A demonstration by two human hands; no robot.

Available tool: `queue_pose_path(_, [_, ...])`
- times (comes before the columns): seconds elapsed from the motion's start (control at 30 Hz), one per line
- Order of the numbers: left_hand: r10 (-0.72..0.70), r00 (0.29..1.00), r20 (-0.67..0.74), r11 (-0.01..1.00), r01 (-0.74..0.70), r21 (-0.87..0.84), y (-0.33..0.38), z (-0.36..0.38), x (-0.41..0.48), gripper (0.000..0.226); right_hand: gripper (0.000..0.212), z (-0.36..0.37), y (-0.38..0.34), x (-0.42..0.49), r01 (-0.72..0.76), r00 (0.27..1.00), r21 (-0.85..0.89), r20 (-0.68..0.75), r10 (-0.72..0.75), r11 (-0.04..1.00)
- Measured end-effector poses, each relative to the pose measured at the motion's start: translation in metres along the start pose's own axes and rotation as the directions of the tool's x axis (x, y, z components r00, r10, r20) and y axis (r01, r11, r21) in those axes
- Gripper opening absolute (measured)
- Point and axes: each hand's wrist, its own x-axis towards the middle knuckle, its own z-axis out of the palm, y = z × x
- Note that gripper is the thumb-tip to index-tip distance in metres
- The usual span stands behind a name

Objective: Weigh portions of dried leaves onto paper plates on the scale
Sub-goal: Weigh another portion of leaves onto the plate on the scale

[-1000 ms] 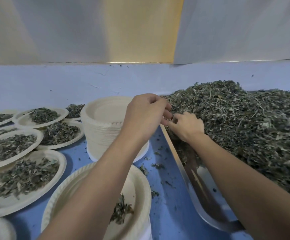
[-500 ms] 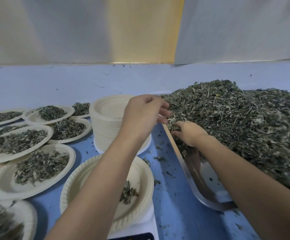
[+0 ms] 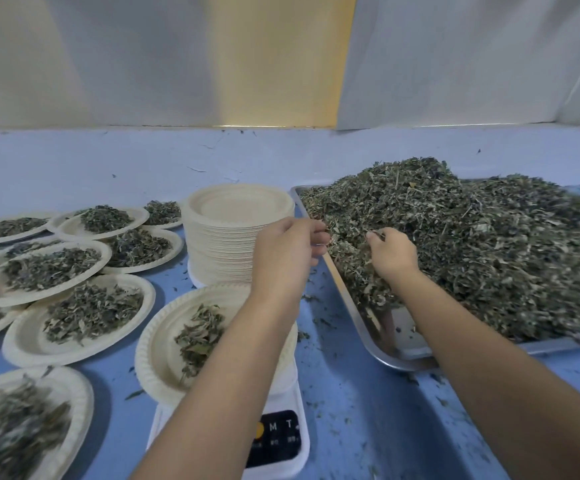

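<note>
I find the right hand sunk in the near edge of the leaves, fingers curled down into the heap and thumb closing on a clump. The left hand hangs just to its left, beside the tray rim, fingers curled with the tips towards the heap; whether it holds any leaf I cannot tell. The plate on the scale lies nearer me than the left hand, partly beneath that forearm, and carries only a small scatter, so I judge the portion well short. Handling, in my judgement: the leaves are very light, dry, brittle and loose. They will not lift as one body, they crumble under a hard squeeze, and they shed from a slack grip. They are best taken as a loose handful from the heap's edge, fingers cupped beneath, carried low and released gently. The plate looks thin and light, liable to shift if knocked. A stack of spare plates stands just beyond the left hand.
</note>
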Motion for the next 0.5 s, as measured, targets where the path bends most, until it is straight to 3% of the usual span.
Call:
queue_pose_path(0.07, [-0.145, 0.989, 0.043, 0.979, 0.149, -0.139, -0.004, 0.010, 0.001, 0.020, 0.037, -0.004, 0.000, -0.001, -0.170, 0.985, 0.270, 0.008, 0.174, 0.948])
queue_pose_path(0.1, [-0.206, 0.976, 0.074, 0.958, 0.216, -0.190, -0.007, 0.015, 0.002, 0.019, 0.035, -0.007, -0.001, -0.003, -0.254, 0.964, 0.428, 0.043, 0.261, 0.867])
queue_pose_path(0.2, [-0.287, 0.950, 0.125, 0.916, 0.310, -0.255, -0.016, 0.023, 0.003, 0.021, 0.031, -0.014, -0.006, -0.006, -0.437, 0.873, 0.761, 0.232, 0.428, 0.479])
queue_pose_path(0.4, [-0.321, 0.944, 0.073, 0.885, 0.327, -0.333, -0.022, 0.015, 0.009, 0.021, 0.024, -0.035, -0.033, -0.023, -0.512, 0.832, 0.859, 0.501, 0.237, -0.020])
queue_pose_path(0.5, [-0.328, 0.937, 0.119, 0.841, 0.347, -0.414, -0.017, 0.003, 0.007, 0.023, 0.023, -0.042, -0.062, -0.045, -0.544, 0.828, 0.829, 0.555, 0.078, -0.127])
